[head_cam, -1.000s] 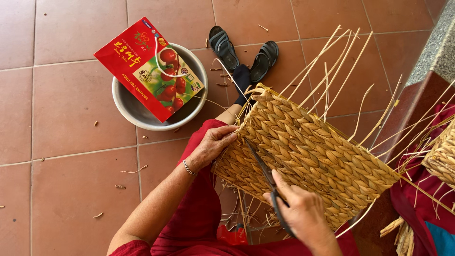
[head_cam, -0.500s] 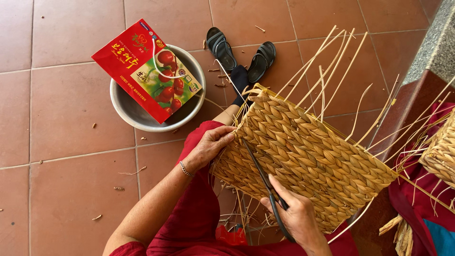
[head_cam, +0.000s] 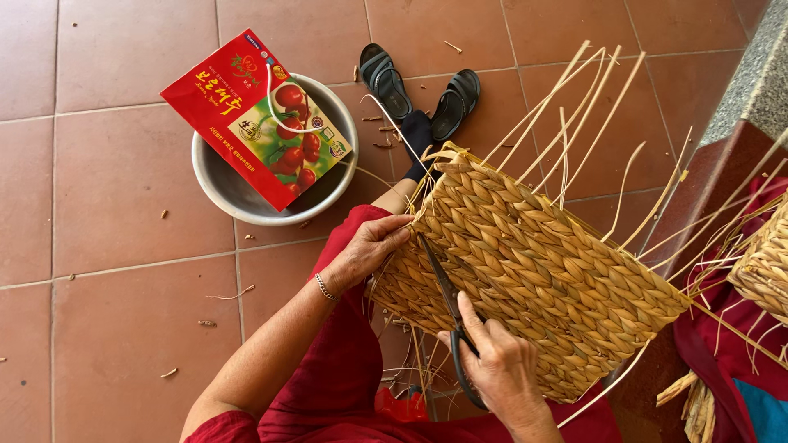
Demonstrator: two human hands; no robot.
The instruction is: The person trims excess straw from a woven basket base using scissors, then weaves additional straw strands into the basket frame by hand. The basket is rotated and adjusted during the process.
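- Head view: I see the woven basket point(head_cam: 533, 279) resting on my lap, its loose straw ends fanning up-right toward a stone ledge point(head_cam: 739, 139); bare tiled floor point(head_cam: 107, 246) lies open on the left.
- A metal basin point(head_cam: 246, 193) holding a red paper bag point(head_cam: 246, 111) sits up-left, sandals point(head_cam: 419, 90) just beyond.
- My left hand point(head_cam: 365, 250) clasps the basket's left edge, fingers curled over it.
- My right hand point(head_cam: 497, 365) is closed on black scissors point(head_cam: 447, 308), blades lying against the weave.
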